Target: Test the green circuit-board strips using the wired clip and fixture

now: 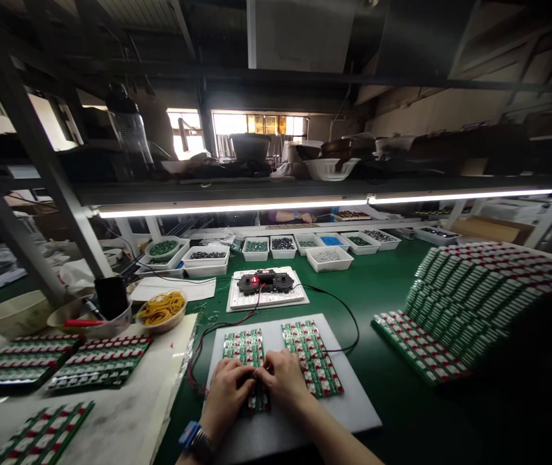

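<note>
Two green circuit board panels with white and red parts lie on a pale board (348,403). Over the left panel (243,345), my left hand (230,391) and my right hand (283,376) are close together, fingers pinched; what they hold is hidden. The right panel (323,371) lies beside my right hand. A red wire (195,345) runs to my left hand and a black wire (350,316) reaches toward my right hand. Both come from a black device (265,282) with a lit red display, on a white tray (237,301).
Tall stacked panels (469,303) stand at right; more panels (101,361) lie at left. Behind are white bins of small parts (328,258), a bowl of yellow rubber bands (162,309) and a lamp-lit shelf (237,192). Another person's hand (299,217) shows beyond.
</note>
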A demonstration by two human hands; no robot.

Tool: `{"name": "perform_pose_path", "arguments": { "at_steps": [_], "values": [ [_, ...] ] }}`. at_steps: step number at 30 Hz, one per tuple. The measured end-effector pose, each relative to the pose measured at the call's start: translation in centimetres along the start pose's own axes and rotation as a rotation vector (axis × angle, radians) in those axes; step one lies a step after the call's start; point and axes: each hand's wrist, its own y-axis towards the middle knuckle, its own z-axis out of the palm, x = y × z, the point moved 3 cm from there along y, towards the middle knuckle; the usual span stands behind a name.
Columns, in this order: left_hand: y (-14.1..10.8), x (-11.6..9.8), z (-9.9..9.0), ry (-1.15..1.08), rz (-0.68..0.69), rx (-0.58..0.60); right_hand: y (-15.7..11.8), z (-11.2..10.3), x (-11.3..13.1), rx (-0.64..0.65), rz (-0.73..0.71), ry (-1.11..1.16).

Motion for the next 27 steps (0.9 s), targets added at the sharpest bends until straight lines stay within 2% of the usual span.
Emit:
{"name": "perform_pose_path", "arguments": {
  "at_steps": [4, 12, 27],
  "values": [
    [-0.04, 0.24, 0.11, 0.005, 0.020, -0.043, -0.16, 0.13, -0.40, -0.026, -0.045, -0.006],
    [0.03, 0.86, 0.26, 0.006, 0.037, -0.072, -0.41, 0.09, -0.48, -0.047, -0.030, 0.026],
    [-0.02, 0.67, 0.28, -0.009, 0.011, -0.052, -0.41, -0.03, -0.46, -0.031, -0.021, 0.034]
  ]
}}
